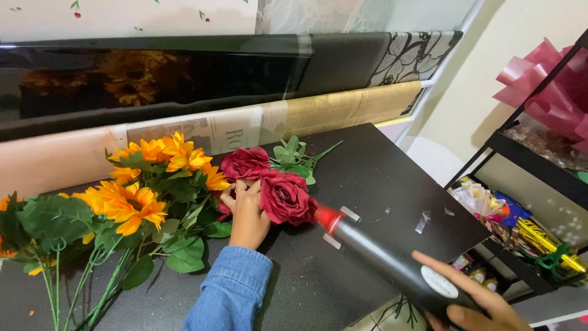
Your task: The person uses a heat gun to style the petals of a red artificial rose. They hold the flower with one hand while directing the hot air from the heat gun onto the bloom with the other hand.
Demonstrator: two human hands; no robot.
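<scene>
Red roses (285, 196) lie clasped under the left hand (247, 211), while the right hand (474, 303) grips a black heat gun (386, 257) aimed alongside.

The left hand (247, 211) is extended forward, palm down, fingers curled closed in a grasp, forearm sleeved in denim. The right hand (474, 303) is held low at the right, fingers wrapped in a grip.

Place: a florist's or gift-wrapping workroom.
Wrapping stock: wide rolls of wrapping paper (343, 107) lie stacked along the wall in black, newsprint, peach and floral patterns.
Flowers: artificial sunflowers (131, 205) and red roses (285, 196) lie on a black worktable (380, 178).
Shelving: a black metal rack (527, 153) holds a pink ribbon bow (548, 86) and shiny packets.
</scene>
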